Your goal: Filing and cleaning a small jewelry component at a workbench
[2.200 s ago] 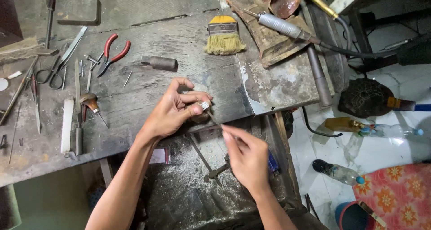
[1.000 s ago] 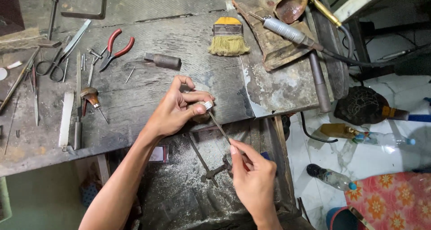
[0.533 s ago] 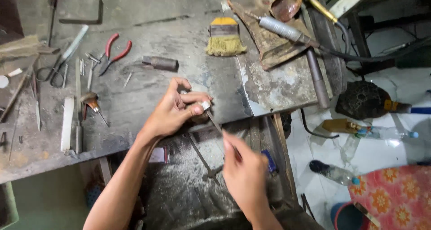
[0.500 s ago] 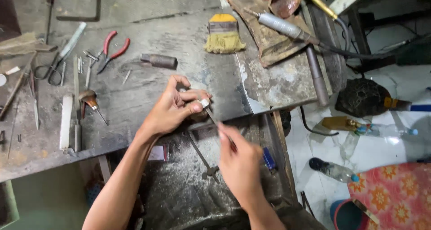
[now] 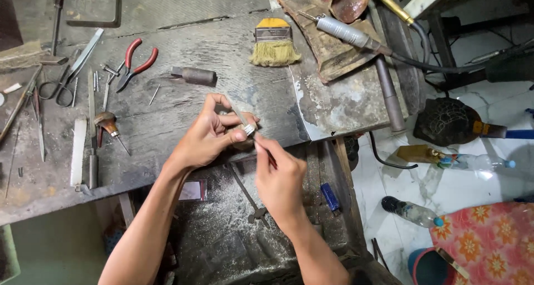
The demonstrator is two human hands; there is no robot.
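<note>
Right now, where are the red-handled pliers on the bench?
In the head view the red-handled pliers lie at the bench's upper left, between the scissors and the small dark cylinder, left of the yellow brush.

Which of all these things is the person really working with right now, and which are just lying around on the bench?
In use:
- small silvery metal ring, pinched in the left hand
- thin dark needle file, held in the right hand

Lying about:
- red-handled pliers
- yellow-bristled brush
- black-handled scissors
- wooden-handled graver
- blue lighter
</note>
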